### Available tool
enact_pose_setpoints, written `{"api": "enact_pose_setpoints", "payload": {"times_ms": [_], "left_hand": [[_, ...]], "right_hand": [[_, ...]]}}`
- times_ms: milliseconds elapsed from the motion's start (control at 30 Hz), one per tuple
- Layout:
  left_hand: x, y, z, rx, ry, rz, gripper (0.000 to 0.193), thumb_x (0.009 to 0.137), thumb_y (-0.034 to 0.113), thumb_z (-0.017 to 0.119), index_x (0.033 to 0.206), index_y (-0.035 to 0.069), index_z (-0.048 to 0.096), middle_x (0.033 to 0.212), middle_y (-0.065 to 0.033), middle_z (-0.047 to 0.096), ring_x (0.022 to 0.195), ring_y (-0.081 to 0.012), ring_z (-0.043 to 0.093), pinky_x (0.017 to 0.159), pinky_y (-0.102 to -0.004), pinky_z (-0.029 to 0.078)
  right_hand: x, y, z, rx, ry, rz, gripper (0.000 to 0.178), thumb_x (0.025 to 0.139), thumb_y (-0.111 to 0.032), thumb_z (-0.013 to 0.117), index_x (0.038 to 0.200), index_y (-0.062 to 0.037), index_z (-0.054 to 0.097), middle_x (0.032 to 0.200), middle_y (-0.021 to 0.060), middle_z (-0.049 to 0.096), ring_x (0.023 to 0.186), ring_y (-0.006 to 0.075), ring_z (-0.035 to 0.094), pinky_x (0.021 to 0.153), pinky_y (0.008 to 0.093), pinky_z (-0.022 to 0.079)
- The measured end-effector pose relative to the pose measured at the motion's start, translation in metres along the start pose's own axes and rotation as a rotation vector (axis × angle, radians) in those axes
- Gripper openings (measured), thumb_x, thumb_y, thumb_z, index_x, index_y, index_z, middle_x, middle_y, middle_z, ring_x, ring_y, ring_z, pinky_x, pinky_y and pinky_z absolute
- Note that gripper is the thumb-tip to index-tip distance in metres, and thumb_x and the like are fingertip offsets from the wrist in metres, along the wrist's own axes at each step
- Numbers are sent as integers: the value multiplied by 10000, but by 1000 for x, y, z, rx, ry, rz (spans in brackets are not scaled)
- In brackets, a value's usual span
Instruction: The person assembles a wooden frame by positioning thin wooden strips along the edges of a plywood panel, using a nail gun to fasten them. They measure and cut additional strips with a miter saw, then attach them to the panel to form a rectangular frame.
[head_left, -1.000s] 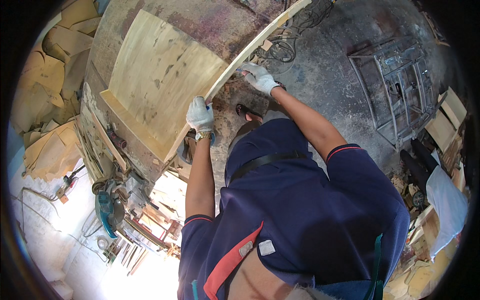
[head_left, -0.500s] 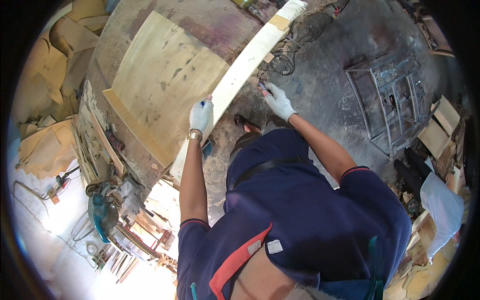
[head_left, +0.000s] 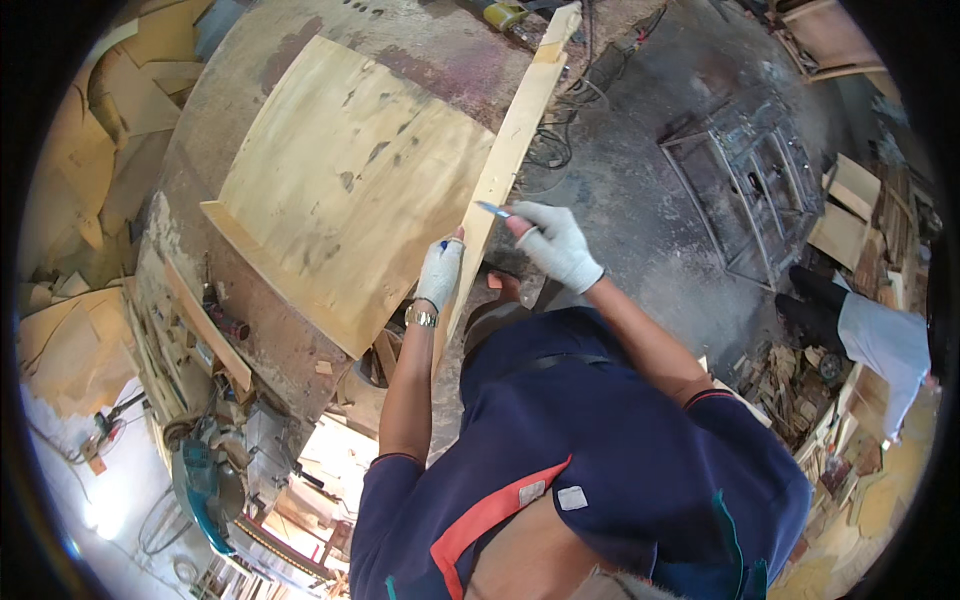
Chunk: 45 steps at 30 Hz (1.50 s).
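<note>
At your far left, pale offcuts (head_left: 75, 350) lie heaped on the floor, and a teal power saw (head_left: 205, 485) sits low beside the bench. The bench (head_left: 250, 60) itself is rough and stained, and a broad plywood sheet (head_left: 350, 180) lies flat across it, a narrow batten along its near edge.

Your left hand (head_left: 438, 275), gloved, closes its fingers around the long strip (head_left: 505, 160), gripping it near its lower part. That grip likely steadies the strip where it leans along the sheet's right edge, running up toward the far end of the bench.

Your right hand (head_left: 555, 243), also gloved, pinches a small blade (head_left: 492, 209) between thumb and fingers, its tip just at the strip's edge. Held so, the blade seems placed to mark or trim that edge while the other hand braces.

Further right, the concrete floor (head_left: 640, 190) is dusty, with cables, a metal frame (head_left: 750, 190) lying flat, and more wood scraps (head_left: 840, 210) toward the wall.
</note>
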<state>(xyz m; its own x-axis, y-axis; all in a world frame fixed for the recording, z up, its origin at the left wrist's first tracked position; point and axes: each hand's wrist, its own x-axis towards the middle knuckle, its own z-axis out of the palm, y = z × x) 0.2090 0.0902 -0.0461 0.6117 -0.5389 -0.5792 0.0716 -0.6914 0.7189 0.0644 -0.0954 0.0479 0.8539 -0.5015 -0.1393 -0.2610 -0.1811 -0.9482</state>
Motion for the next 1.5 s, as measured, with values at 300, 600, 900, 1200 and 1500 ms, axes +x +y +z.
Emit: {"api": "enact_pose_setpoints", "payload": {"times_ms": [300, 600, 900, 1200, 1500], "left_hand": [[-83, -22, -32, 333, 192, 306, 306, 967, 400, 576, 1082, 158, 724, 886, -185, 730, 860, -394, 708, 745, -520, 534], [-168, -73, -44, 586, 277, 355, 203, 900, 309, 675, 994, 132, 650, 832, -175, 718, 810, -395, 707, 683, -517, 536], [-309, -167, -47, 659, 219, 468, 160, 883, 282, 684, 945, 157, 605, 725, -160, 679, 720, -379, 706, 606, -509, 530], [-436, -280, -57, 767, 234, 418, 185, 931, 286, 607, 948, 111, 665, 691, -133, 686, 652, -338, 710, 574, -480, 536], [-522, -349, -136, 624, 284, -13, 273, 894, 351, 636, 1015, 107, 630, 791, -164, 721, 783, -386, 721, 691, -538, 547]], "right_hand": [[-55, -66, 61, -265, -185, 41, 235, 966, -193, 634, 1128, -66, 748, 698, 108, 708, 607, 172, 715, 613, 346, 551], [-138, -62, 124, -394, -263, -70, 279, 872, -256, 662, 1056, -69, 756, 802, 203, 704, 770, 395, 705, 716, 450, 552], [-260, -84, 197, -796, -493, -421, 179, 864, -178, 650, 1032, -131, 689, 851, 137, 702, 832, 369, 698, 709, 509, 534], [-363, -66, 305, -335, -737, 15, 230, 884, -92, 643, 1078, 12, 708, 921, 160, 742, 850, 261, 709, 794, 364, 540], [-406, -102, 388, -198, -765, 122, 270, 911, -58, 582, 1136, 33, 701, 959, 86, 715, 855, 147, 633, 828, 292, 511]]}}
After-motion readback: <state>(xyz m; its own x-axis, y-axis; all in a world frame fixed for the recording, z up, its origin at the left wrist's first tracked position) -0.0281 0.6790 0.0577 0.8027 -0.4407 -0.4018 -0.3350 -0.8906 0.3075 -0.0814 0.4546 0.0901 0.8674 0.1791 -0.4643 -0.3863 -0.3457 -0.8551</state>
